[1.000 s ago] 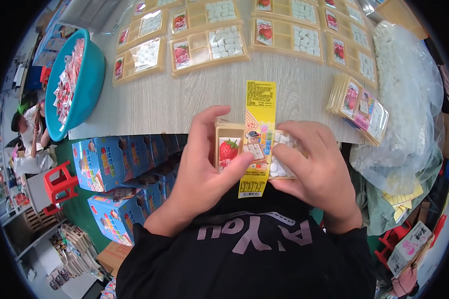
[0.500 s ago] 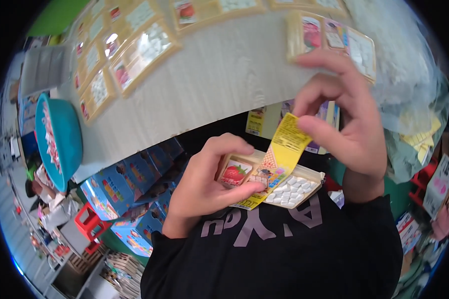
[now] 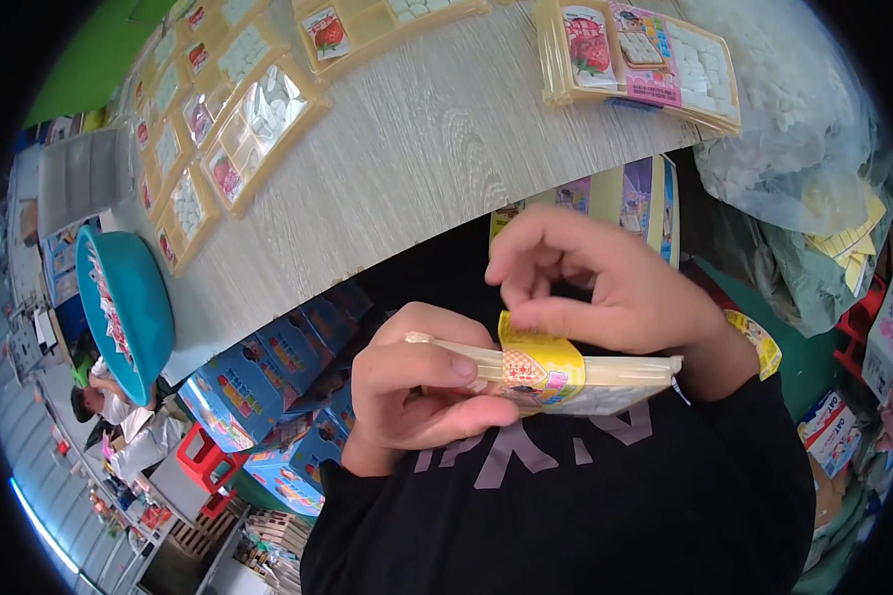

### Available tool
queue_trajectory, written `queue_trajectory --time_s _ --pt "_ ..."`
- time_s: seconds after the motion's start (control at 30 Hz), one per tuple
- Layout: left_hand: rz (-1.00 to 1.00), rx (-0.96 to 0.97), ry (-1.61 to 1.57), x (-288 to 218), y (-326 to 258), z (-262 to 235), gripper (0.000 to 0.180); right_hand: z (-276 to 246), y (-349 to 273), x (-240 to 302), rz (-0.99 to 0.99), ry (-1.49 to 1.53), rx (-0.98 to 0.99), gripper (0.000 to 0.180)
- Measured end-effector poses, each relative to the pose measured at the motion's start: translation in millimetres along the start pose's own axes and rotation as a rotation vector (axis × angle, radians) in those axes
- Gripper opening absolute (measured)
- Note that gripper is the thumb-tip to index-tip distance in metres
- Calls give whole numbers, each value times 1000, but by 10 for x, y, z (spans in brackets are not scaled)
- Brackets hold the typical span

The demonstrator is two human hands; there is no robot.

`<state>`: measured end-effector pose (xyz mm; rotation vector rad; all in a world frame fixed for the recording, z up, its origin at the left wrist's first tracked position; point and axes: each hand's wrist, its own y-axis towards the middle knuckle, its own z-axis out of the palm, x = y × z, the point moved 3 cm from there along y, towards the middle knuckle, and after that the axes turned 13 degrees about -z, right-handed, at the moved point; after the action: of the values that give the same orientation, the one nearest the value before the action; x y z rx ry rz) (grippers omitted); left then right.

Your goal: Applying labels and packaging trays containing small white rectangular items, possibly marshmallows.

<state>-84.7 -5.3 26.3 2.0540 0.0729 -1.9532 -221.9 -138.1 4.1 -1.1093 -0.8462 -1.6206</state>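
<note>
My left hand (image 3: 422,392) grips a flat yellow plastic tray pack (image 3: 625,375), held edge-on close to my chest. A yellow printed paper band (image 3: 538,365) wraps around the middle of the pack. My right hand (image 3: 605,288) rests on top of the pack, its fingers pressing the band down; the band's loose end (image 3: 754,342) sticks out past my right wrist. Both hands hover below the near edge of the pale wood-grain table (image 3: 417,159). What the tray holds is hidden at this angle.
Several similar yellow trays (image 3: 258,119) with white pieces and fruit-picture cards lie across the table; a stack (image 3: 645,59) sits far right. A teal basin (image 3: 119,307) stands at left. Blue cartons (image 3: 268,387) stand under the table, clear plastic bags (image 3: 804,178) at right. A person (image 3: 99,402) sits far left.
The pack has turned from face-up to edge-on. The band, held upright before, is now folded around the pack, and my right hand has come down onto it.
</note>
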Motion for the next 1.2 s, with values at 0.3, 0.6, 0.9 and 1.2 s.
queue_trajectory --time_s 0.3,0.6,0.9,1.2 --pt "34 -135 84 139 -55 -9 53 157 8 -253 64 414 63 22" --pt "-3 -165 -66 199 -41 25 50 200 18 -373 13 544 89 25" --pt "22 -255 -276 195 27 93 47 264 23 -447 134 460 94 30" --pt "-8 -590 -303 275 -16 -206 42 272 -91 -375 -265 -305 145 44"
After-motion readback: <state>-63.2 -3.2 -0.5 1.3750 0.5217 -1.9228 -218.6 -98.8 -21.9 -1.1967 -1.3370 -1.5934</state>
